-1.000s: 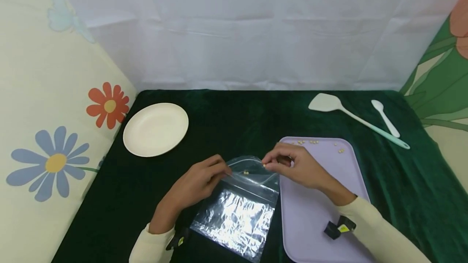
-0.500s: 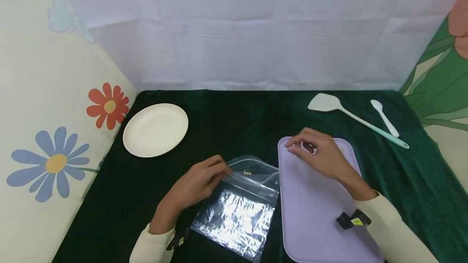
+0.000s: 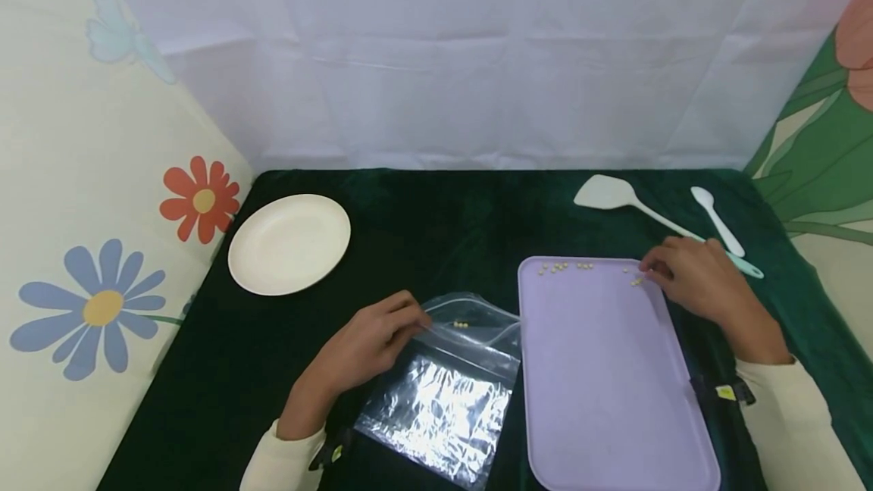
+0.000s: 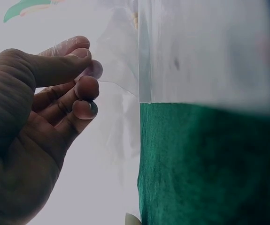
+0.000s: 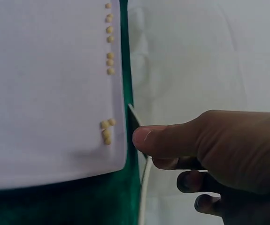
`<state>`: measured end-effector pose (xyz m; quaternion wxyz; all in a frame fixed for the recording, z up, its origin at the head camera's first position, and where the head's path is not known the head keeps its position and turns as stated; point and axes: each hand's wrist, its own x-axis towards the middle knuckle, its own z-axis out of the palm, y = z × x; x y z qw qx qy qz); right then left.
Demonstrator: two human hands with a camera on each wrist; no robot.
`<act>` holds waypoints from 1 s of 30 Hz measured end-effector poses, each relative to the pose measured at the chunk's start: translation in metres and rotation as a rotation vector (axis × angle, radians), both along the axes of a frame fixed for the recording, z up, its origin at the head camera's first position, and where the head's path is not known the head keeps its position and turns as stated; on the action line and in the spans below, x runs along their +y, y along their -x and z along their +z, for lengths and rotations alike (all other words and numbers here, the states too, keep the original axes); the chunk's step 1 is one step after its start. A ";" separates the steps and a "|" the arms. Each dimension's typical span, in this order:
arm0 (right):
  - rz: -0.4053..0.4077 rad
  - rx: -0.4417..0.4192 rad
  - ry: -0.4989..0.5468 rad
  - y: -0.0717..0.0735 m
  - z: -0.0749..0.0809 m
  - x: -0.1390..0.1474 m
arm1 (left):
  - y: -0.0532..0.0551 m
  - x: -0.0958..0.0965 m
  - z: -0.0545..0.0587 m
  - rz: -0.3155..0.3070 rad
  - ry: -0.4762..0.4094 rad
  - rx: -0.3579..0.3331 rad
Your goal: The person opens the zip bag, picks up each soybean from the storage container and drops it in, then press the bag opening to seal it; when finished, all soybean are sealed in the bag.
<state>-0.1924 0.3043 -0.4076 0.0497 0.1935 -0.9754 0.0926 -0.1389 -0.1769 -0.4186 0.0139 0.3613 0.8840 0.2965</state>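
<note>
My left hand (image 3: 371,336) pinches the mouth edge of a clear zip bag (image 3: 470,362) lying on the cloth; in the left wrist view, thumb and fingertips close on the thin film (image 4: 118,70). Several small yellow soybeans (image 3: 461,324) show inside the bag near its opening. Over the far right corner of a lilac tray (image 3: 607,385) is my right hand (image 3: 705,283), its fingers loosely bent with nothing seen between them. Close by its fingertips lie several soybeans (image 5: 106,133); others (image 3: 559,267) line the tray's far edge.
A cream plate (image 3: 289,245) sits at the back left. Behind the right hand lie a white spatula (image 3: 607,192) with a mint handle end and a small white spoon (image 3: 716,218). Dark green cloth (image 3: 436,233) covers the table, with a white sheet (image 3: 436,59) hanging behind.
My right hand has moved from the bag's mouth across the tray to its far right corner, uncovering the soybeans along the far edge. The left hand keeps its hold on the bag.
</note>
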 end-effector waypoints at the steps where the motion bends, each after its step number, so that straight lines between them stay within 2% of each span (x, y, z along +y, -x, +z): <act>1: -0.003 -0.011 -0.008 0.000 -0.002 0.001 | 0.000 0.000 0.001 0.002 0.001 -0.001; 11: 0.037 0.015 -0.020 0.005 -0.019 0.003 | -0.002 0.000 0.003 0.005 0.002 -0.014; 20: -0.011 -0.012 0.005 0.004 -0.018 0.004 | -0.001 0.001 0.004 0.001 0.001 -0.009; 30: 0.004 -0.040 0.013 0.005 -0.021 0.000 | -0.002 0.001 0.005 0.006 0.000 -0.026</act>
